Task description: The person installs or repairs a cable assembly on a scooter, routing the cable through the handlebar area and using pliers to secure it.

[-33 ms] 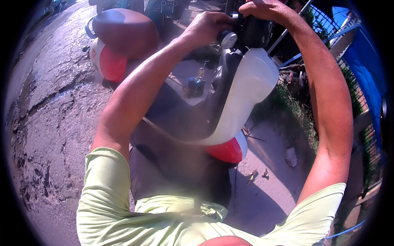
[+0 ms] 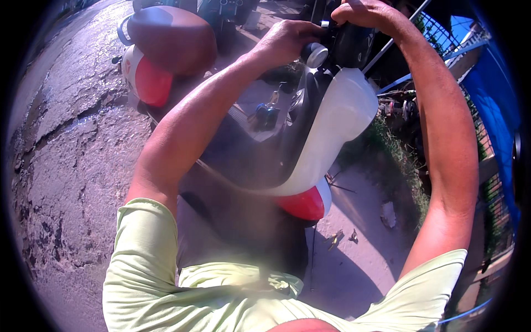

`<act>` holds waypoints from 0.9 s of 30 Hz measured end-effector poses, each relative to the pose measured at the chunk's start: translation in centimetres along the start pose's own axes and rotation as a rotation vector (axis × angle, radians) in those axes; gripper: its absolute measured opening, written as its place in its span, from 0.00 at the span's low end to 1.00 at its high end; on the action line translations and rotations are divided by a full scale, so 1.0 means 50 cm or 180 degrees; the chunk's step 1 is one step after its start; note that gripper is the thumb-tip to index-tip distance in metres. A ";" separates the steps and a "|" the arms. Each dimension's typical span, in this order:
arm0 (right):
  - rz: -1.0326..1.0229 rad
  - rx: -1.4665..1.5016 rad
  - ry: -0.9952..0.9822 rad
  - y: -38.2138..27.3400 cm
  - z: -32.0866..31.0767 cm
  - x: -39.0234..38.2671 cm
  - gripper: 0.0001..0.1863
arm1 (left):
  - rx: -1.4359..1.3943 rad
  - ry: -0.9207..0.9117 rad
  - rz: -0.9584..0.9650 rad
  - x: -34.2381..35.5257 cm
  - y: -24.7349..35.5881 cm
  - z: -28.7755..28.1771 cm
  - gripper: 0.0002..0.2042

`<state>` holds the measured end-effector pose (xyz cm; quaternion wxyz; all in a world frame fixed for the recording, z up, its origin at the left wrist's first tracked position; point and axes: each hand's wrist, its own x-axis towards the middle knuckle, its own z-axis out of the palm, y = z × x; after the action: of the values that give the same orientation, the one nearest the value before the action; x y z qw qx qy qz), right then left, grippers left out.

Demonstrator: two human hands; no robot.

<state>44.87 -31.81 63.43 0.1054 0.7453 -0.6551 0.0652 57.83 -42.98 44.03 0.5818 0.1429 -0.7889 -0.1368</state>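
In front of me stands a scooter with a white front panel [image 2: 345,108], a brown seat [image 2: 171,37] and red and white body parts. My left hand [image 2: 285,43] is closed at its handlebar, just above a dark handlebar grip [image 2: 315,55] with a pale round end. The fingertips are partly hidden against the dark parts there. Over the top of the black handlebar cover [image 2: 354,47], my right hand [image 2: 365,12] is bent down with curled fingers. What those fingers hold, if anything, does not show.
Rough, cracked pavement [image 2: 72,182] runs along the left. Small tool-like pieces [image 2: 335,239] lie on the ground to the right of the scooter. Grass [image 2: 398,152] and a blue tarp [image 2: 492,105] line the right side. Another dark vehicle [image 2: 221,10] stands at the far end.
Both hands and the handlebar sit slightly lower and further right in the picture. The pale grip end faces me a little differently. Both hands stay at the handlebar.
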 end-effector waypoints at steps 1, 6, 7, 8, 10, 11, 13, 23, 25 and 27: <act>0.0197 0.1339 -0.0537 0.140 -0.001 0.100 0.17 | -0.0421 -0.0084 -0.0144 0.013 0.024 0.019 0.13; 0.0178 -0.1257 -0.0642 -0.022 -0.046 0.072 0.15 | -0.0218 -0.0304 -0.0350 -0.009 0.035 0.006 0.22; 0.0161 -0.1511 -0.0698 -0.017 -0.051 0.084 0.15 | -0.0028 -0.0432 -0.0380 -0.010 0.042 -0.002 0.28; 0.0132 -0.1763 -0.0747 -0.028 -0.052 0.090 0.15 | 0.0172 -0.0555 -0.0413 -0.012 0.043 -0.011 0.33; 0.0258 -0.1459 -0.0477 -0.034 -0.044 0.078 0.17 | 0.0493 -0.0797 -0.0345 -0.026 0.041 -0.023 0.35; 0.0268 -0.1297 -0.0064 -0.015 -0.013 0.072 0.18 | 0.0580 -0.0914 -0.0370 -0.030 0.054 -0.025 0.35; 0.0049 -0.1067 -0.0796 0.043 -0.026 0.112 0.24 | 0.0492 -0.1141 -0.0383 -0.025 0.064 -0.014 0.36; 0.0434 -0.1038 -0.0561 -0.011 -0.001 0.093 0.31 | -0.0221 -0.1033 -0.0486 -0.050 0.028 -0.010 0.37; 0.0474 -0.1328 -0.0732 0.002 0.002 0.117 0.26 | -0.0287 -0.1005 -0.0457 -0.048 0.025 -0.008 0.37; 0.0204 -0.1052 -0.0677 0.007 0.007 0.116 0.22 | -0.0337 -0.0952 -0.0386 -0.050 0.021 -0.005 0.37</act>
<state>45.27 -37.54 64.48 0.1543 0.6993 -0.6877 -0.1190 58.72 -41.04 42.30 0.4553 0.1375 -0.8483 -0.2327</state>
